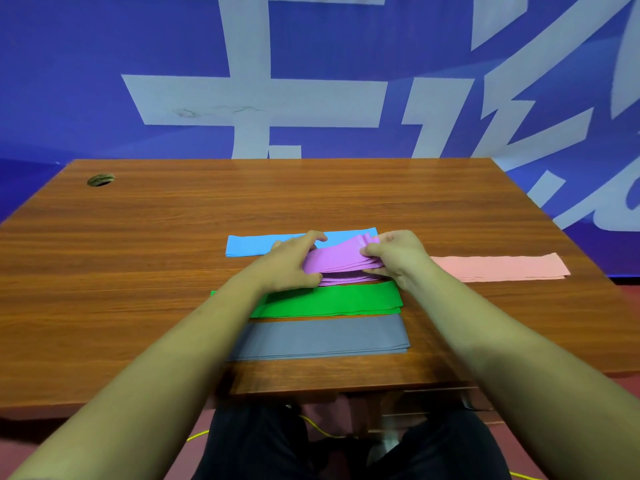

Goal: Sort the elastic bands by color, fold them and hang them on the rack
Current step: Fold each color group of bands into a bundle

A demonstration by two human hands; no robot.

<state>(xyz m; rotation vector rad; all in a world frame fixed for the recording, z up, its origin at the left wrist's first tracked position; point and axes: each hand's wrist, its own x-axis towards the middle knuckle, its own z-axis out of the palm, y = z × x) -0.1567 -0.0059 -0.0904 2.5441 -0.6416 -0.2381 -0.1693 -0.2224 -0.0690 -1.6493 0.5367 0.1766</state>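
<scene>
Folded elastic bands lie in rows on the wooden table (138, 271). A purple band stack (337, 259) sits in the middle, lifted at its right end. My left hand (291, 263) grips its left end, thumb under and fingers over. My right hand (398, 256) pinches its right end. Behind it lies a blue band (249, 244), partly hidden by my left hand. In front lie a green band (332, 299) and then a grey band (322, 337). A pink band (498, 266) lies flat to the right. No rack is in view.
A round cable hole (100, 180) is at the table's far left corner. A blue wall banner with white characters (256, 98) stands right behind the table. A yellow cable (311, 426) runs on the red floor under the near edge, by my knees.
</scene>
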